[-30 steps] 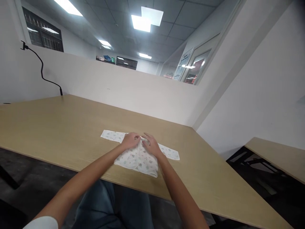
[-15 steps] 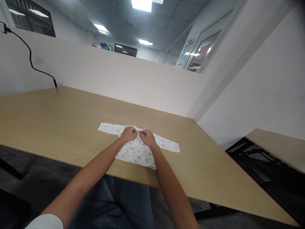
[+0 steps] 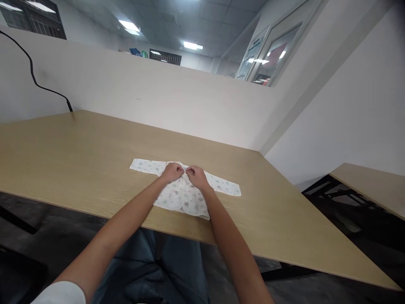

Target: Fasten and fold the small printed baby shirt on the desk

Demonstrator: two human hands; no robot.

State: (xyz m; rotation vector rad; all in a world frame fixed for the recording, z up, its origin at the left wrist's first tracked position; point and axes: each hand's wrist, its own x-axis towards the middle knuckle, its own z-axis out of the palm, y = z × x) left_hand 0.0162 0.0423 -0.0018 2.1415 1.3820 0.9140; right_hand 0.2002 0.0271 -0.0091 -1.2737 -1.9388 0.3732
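A small white long-sleeved shirt (image 3: 182, 196) with a scattered print lies spread on the table, its sleeves stretched out to both sides. It opens down the front, and the hem faces me. My left hand (image 3: 172, 172) is closed in a pinch on the left front edge near the neckline. Close beside it, my right hand (image 3: 196, 175) pinches the right front edge at the same height. The fingertips of both hands nearly meet at the centre of the shirt. Any fastener between the fingers is too small to make out.
The wooden table (image 3: 95, 143) reaches back to a white partition (image 3: 177, 103). A black cable (image 3: 33, 69) hangs down at the far left. A second table (image 3: 370, 185) stands at the right, beyond a gap. The near table edge crosses above my legs.
My view has tilted slightly down. Both hands stay pinched at the neckline with their fingertips shifted a little; the shirt keeps its place on the table.
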